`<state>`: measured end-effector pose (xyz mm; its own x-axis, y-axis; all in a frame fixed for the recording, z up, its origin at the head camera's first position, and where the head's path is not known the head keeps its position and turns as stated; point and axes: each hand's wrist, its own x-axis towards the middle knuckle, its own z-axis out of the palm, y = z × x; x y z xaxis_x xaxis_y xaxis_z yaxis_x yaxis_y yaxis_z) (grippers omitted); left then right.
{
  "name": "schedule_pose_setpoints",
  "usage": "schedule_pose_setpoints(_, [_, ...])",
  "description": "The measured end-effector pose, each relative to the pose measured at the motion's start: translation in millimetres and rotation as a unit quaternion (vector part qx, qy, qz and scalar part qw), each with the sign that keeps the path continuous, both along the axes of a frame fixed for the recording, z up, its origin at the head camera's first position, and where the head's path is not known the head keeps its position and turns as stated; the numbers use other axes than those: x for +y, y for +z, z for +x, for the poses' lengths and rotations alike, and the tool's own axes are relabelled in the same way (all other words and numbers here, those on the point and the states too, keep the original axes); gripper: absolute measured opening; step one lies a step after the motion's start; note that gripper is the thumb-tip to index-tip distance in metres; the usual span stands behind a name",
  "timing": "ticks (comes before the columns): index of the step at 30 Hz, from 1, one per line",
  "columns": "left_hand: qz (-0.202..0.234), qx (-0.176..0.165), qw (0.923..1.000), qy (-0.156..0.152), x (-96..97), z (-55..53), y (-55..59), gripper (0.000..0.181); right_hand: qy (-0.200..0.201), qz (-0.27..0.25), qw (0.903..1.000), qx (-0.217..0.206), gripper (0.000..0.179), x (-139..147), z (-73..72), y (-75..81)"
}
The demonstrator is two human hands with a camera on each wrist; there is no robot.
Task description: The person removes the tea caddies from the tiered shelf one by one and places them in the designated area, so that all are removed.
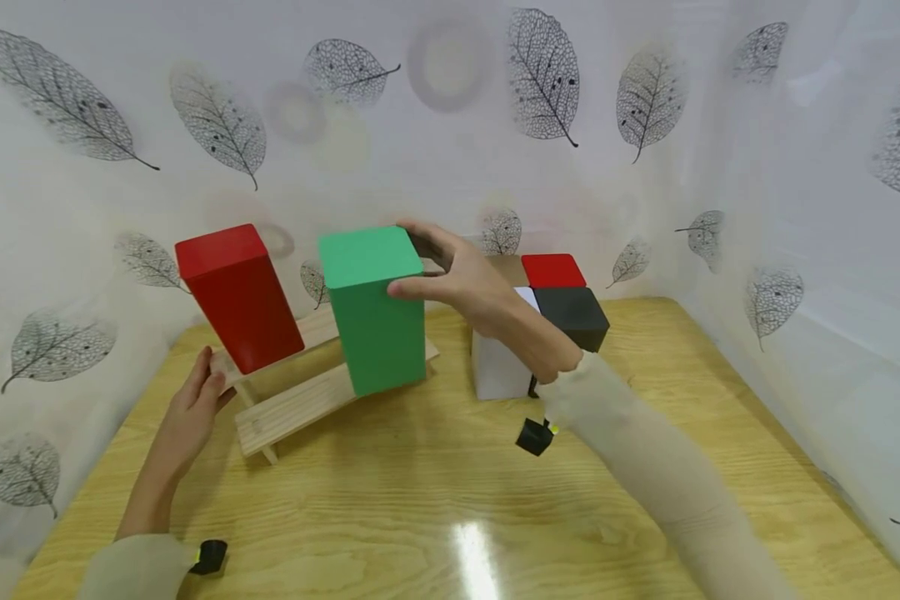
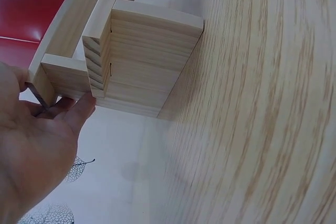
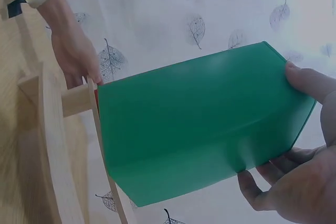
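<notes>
Head view: right hand [image 1: 468,279] is gripping the green box [image 1: 382,333] near its top, thumb on the near face; the other fingers are reaching round the far side and are partly hidden there. Right wrist view is showing the thumb and fingers closing on opposite sides of that end, palm running out of frame.

Green box is standing slightly tilted at the right part of the wooden rack [image 1: 292,410], which is sitting toward the bench's left rear corner. The box is covering parts of both tiers, so can't tell if its base is touching or hanging just clear.

Left hand [image 1: 187,417] is pinching the left end of the rack's upper tier; left wrist view is hiding some fingertips behind the wood. Red box [image 1: 243,304] is leaning back on that tier; left wrist view is cutting most of it off.

Near the bench [image 1: 390,500] rear edge, toward its right rear corner, a cluster is standing: white box [image 1: 498,371], black box [image 1: 570,308], second red box [image 1: 553,271], mostly hidden. Right forearm is blocking part of it. Bench front edge is falling out of frame.
</notes>
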<state>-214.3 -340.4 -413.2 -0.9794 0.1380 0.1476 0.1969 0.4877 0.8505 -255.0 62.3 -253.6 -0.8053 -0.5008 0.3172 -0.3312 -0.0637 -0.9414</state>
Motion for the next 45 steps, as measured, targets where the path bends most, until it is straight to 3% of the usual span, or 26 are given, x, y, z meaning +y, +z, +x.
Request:
schedule_pose_setpoints(9, [0.007, -0.008, 0.9999, -0.005, 0.6, -0.1, 0.5, 0.067, 0.029, -0.016, 0.9992, -0.02, 0.079, 28, 29.1, -10.4])
schedule_pose_setpoints(24, [0.013, -0.002, 0.9999, -0.01, -0.7, -1.3, -5.3, 0.067, -0.012, 0.042, 0.9991, 0.002, 0.086, 70, 68.1, -28.2])
schedule_pose_setpoints(34, [0.007, -0.002, 0.9999, -0.015, 0.4, 0.4, -3.1, 0.067, -0.041, 0.039, 0.9984, -0.001, 0.083, 98, 81.8, -40.9])
schedule_pose_setpoints(45, [0.003, 0.005, 0.9999, -0.013, -0.2, 0.1, -3.5, 0.067, -0.093, 0.071, 0.9931, -0.003, 0.085, 130, 90.3, -53.5])
